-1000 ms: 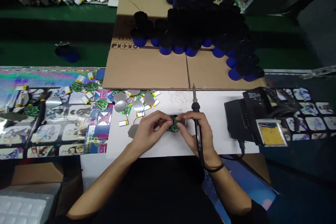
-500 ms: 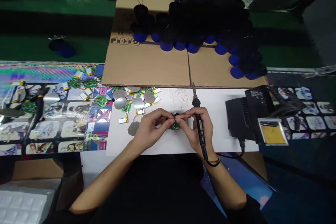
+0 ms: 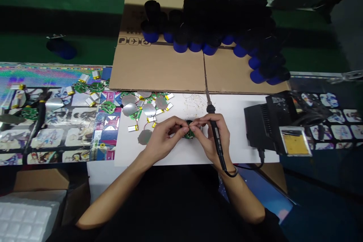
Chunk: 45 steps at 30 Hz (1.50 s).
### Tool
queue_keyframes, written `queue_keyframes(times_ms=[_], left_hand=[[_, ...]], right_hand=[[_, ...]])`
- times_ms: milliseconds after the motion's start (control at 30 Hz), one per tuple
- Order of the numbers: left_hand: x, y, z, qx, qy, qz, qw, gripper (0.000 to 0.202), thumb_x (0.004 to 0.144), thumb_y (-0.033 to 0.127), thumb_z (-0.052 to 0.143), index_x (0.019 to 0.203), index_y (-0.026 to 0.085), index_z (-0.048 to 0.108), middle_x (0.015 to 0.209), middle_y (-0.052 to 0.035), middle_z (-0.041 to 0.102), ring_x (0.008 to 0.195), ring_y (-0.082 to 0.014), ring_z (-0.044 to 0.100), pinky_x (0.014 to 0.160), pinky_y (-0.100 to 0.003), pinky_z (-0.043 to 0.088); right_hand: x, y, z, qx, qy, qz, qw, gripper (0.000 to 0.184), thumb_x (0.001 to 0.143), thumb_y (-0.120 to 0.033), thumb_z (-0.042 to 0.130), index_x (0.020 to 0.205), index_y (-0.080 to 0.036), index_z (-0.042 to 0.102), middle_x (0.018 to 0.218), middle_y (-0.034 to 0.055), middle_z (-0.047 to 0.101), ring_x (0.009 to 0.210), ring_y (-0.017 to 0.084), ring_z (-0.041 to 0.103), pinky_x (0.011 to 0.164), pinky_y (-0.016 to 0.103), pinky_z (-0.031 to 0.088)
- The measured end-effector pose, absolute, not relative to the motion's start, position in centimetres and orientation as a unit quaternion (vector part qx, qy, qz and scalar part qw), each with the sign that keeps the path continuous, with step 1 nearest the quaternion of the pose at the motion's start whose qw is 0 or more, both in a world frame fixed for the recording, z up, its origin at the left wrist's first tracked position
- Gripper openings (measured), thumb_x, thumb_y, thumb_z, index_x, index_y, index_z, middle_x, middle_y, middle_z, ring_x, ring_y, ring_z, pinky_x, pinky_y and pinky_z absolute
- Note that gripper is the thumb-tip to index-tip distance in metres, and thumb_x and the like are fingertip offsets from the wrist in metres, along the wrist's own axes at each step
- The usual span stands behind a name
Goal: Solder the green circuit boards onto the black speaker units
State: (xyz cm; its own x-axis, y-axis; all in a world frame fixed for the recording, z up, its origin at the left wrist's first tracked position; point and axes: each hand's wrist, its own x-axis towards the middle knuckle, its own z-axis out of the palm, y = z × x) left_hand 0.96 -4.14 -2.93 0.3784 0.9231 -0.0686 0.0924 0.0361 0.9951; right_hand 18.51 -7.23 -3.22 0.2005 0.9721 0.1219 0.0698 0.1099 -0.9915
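Observation:
Both hands meet over a small round green circuit board (image 3: pixel 188 133) on the white sheet (image 3: pixel 244 106). My left hand (image 3: pixel 161 140) pinches the board from the left with curled fingers. From the right, my right hand (image 3: pixel 211 138) pinches the same board, and a black soldering iron (image 3: pixel 215 132) lies tucked in that hand with its tip pointing away from me. The iron's cable runs back past my right wrist. What lies under the board is hidden by my fingers.
Loose green boards, silver discs (image 3: pixel 129 109) and small yellow-taped batteries lie left of my hands. A black soldering station (image 3: pixel 272 124) stands at the right. Behind the sheet, flat cardboard (image 3: pixel 159 70) carries many black and blue cylinders (image 3: pixel 221 19). A white foam tray (image 3: pixel 25 221) sits bottom left.
My hands have stayed on the round board with small finger shifts. The view has tilted slightly, so everything sits a little higher in the picture.

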Motion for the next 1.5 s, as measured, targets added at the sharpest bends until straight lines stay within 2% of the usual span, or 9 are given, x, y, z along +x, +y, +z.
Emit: queue_keyframes(times_ms=[267, 533, 733, 867, 1000, 1200, 1400, 1500], left_hand=[[0.8, -4.1, -3.3, 0.566, 0.444, 0.352, 0.599, 0.031, 0.101, 0.047, 0.070, 0.097, 0.017, 0.072, 0.086, -0.0048, 0.070, 0.076, -0.0155, 0.063, 0.064, -0.026, 0.046], [1.1, -4.3, -3.2, 0.589, 0.457, 0.378, 0.550, 0.016, 0.097, 0.032, 0.073, 0.092, 0.018, 0.071, 0.084, -0.0032, 0.071, 0.070, -0.0123, 0.059, 0.061, -0.024, 0.043], [0.7, -3.9, -2.5, 0.646, 0.459, 0.332, 0.511, 0.016, 0.099, 0.035, 0.072, 0.100, 0.020, 0.077, 0.084, -0.0023, 0.076, 0.072, -0.0129, 0.063, 0.060, -0.024, 0.043], [0.6, -3.6, -2.2, 0.667, 0.451, 0.342, 0.484, 0.015, 0.100, 0.032, 0.071, 0.096, 0.021, 0.080, 0.088, -0.0020, 0.079, 0.072, -0.0127, 0.061, 0.062, -0.025, 0.043], [0.8, -3.7, -2.5, 0.646, 0.446, 0.364, 0.500, 0.012, 0.098, 0.030, 0.074, 0.092, 0.020, 0.079, 0.086, -0.0025, 0.078, 0.072, -0.0133, 0.060, 0.065, -0.026, 0.045], [1.0, -3.8, -2.8, 0.581, 0.437, 0.362, 0.584, 0.020, 0.100, 0.037, 0.073, 0.095, 0.018, 0.076, 0.086, -0.0043, 0.076, 0.077, -0.0153, 0.067, 0.068, -0.026, 0.049], [0.0, -3.2, -2.4, 0.646, 0.426, 0.307, 0.555, 0.019, 0.103, 0.037, 0.068, 0.099, 0.019, 0.075, 0.091, -0.0033, 0.077, 0.080, -0.0150, 0.069, 0.070, -0.024, 0.050], [-0.4, -2.7, -2.2, 0.692, 0.400, 0.273, 0.536, 0.017, 0.104, 0.034, 0.067, 0.101, 0.020, 0.075, 0.093, -0.0029, 0.078, 0.081, -0.0153, 0.070, 0.071, -0.024, 0.050]], right_hand=[[18.1, -7.3, -3.2, -0.557, -0.474, 0.389, 0.560, 0.031, 0.089, -0.028, 0.085, 0.102, -0.027, 0.057, 0.087, -0.0019, 0.078, 0.084, 0.018, 0.076, 0.078, 0.036, 0.056], [17.9, -7.4, -3.4, -0.551, -0.472, 0.391, 0.566, 0.029, 0.089, -0.022, 0.083, 0.103, -0.028, 0.057, 0.089, -0.0026, 0.077, 0.084, 0.017, 0.074, 0.080, 0.035, 0.053], [18.0, -7.5, -3.1, -0.562, -0.492, 0.366, 0.555, 0.029, 0.090, -0.023, 0.082, 0.104, -0.028, 0.057, 0.088, -0.0019, 0.077, 0.085, 0.018, 0.074, 0.078, 0.035, 0.055], [18.2, -7.6, -3.1, -0.573, -0.510, 0.339, 0.544, 0.029, 0.090, -0.024, 0.082, 0.105, -0.028, 0.057, 0.089, -0.0019, 0.077, 0.084, 0.018, 0.075, 0.077, 0.035, 0.057], [18.3, -7.7, -3.4, -0.574, -0.506, 0.344, 0.544, 0.030, 0.090, -0.024, 0.082, 0.104, -0.029, 0.056, 0.088, -0.0013, 0.078, 0.082, 0.018, 0.072, 0.077, 0.036, 0.055], [18.1, -8.1, -3.3, -0.565, -0.537, 0.315, 0.541, 0.031, 0.090, -0.020, 0.079, 0.106, -0.029, 0.055, 0.090, -0.0021, 0.076, 0.081, 0.018, 0.071, 0.076, 0.036, 0.057], [19.3, -8.5, -2.6, -0.544, -0.598, 0.277, 0.519, 0.030, 0.092, -0.012, 0.073, 0.112, -0.029, 0.059, 0.097, 0.0000, 0.076, 0.087, 0.018, 0.073, 0.080, 0.037, 0.060], [20.1, -8.2, -2.3, -0.524, -0.623, 0.283, 0.507, 0.031, 0.094, -0.011, 0.071, 0.115, -0.030, 0.059, 0.106, 0.0021, 0.077, 0.098, 0.020, 0.076, 0.086, 0.041, 0.061]])
